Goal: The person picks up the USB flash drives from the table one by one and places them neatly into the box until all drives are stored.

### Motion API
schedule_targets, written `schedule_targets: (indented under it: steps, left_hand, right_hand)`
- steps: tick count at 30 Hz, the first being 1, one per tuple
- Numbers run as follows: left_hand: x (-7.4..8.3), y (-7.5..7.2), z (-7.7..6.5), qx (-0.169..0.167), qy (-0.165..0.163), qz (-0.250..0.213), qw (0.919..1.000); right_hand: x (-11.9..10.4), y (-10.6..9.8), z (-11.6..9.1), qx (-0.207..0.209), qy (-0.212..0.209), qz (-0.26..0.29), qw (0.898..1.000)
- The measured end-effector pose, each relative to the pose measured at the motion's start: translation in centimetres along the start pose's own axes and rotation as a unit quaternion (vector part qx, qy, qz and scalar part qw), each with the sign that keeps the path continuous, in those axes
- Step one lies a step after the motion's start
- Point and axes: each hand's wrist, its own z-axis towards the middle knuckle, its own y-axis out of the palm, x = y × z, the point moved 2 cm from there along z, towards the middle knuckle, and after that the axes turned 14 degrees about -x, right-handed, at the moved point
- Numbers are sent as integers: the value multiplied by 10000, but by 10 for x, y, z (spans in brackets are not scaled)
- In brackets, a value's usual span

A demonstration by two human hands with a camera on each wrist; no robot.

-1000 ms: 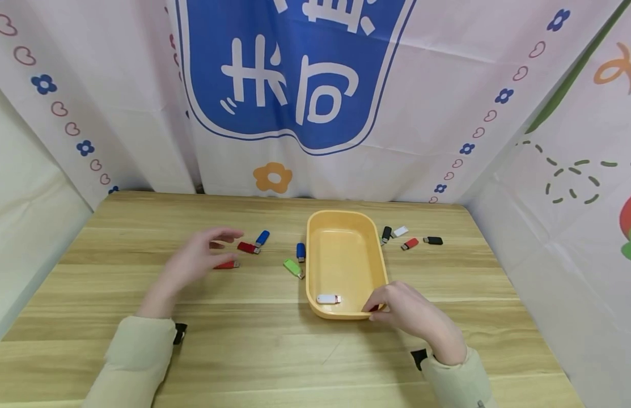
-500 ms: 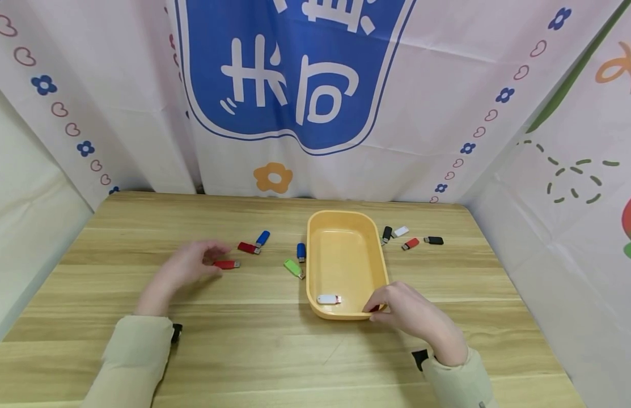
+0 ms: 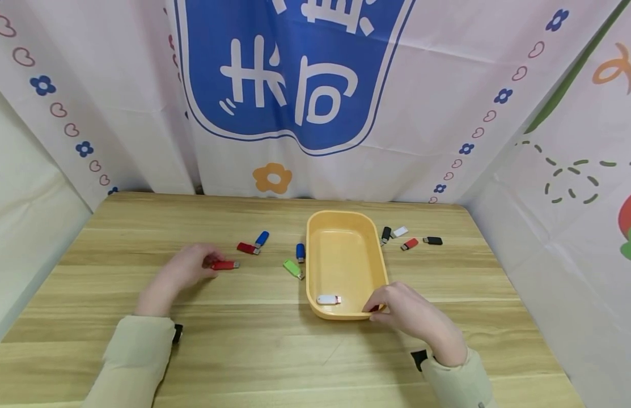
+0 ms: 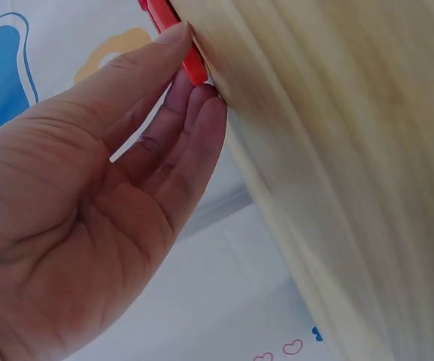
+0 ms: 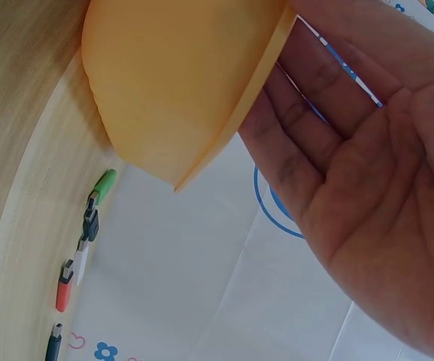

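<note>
My left hand (image 3: pixel 190 264) pinches the rear end of a red USB stick (image 3: pixel 225 265) on the table; its metal plug points right. In the left wrist view the thumb overlaps the red stick (image 4: pixel 195 66), with the fingers on its other side. At the near right corner of a yellow plastic box (image 3: pixel 344 258), my right hand (image 3: pixel 412 311) grips the rim, fingers inside and thumb outside. A small dark red thing (image 3: pixel 375 308) shows under those fingers, mostly hidden. Inside the box, near its front wall, lies a white USB stick (image 3: pixel 328 299).
Left of the box lie a dark red stick (image 3: pixel 248 248), two blue ones, one at the back (image 3: pixel 262 238), and a green stick (image 3: pixel 293 268). To its right are black (image 3: pixel 433 241), white (image 3: pixel 399 232) and red-black (image 3: pixel 409 244) sticks. A printed curtain (image 3: pixel 228 164) hangs behind the table.
My left hand has come down and back onto the red USB stick, and its fingers have closed around the end. The right hand and the box have stayed in place.
</note>
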Motion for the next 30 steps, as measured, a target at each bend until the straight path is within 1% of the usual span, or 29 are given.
schedule_targets:
  steps: [8, 11, 14, 16, 18, 21, 23, 26, 30]
  left_hand:
    - [3, 1, 1, 6, 143, 22, 9999]
    - [4, 0, -1, 29, 92, 7, 10000]
    - [8, -3, -3, 153, 51, -97, 9998]
    - [12, -6, -6, 265, 171, -198, 9993]
    - [17, -9, -7, 362, 392, -383, 9978]
    - [25, -13, -8, 492, 721, -628, 9942]
    - [30, -16, -8, 579, 870, -803, 9913]
    - [36, -19, -9, 702, 969, -939, 9884]
    - [45, -19, -9, 803, 991, -990, 9869]
  right_hand:
    - [1, 0, 0, -5, -25, 39, 10000]
    - [1, 1, 0, 2, -7, 41, 10000]
    - [1, 1, 0, 2, 5, 24, 10000]
    - [1, 0, 1, -5, 9, 18, 10000]
    - [1, 0, 1, -17, 4, 18, 10000]
    - [0, 0, 1, -39, 3, 47, 10000]
    - [0, -1, 1, -49, 9, 68, 10000]
    - [0, -1, 1, -52, 12, 83, 10000]
    - [0, 0, 1, -36, 5, 65, 10000]
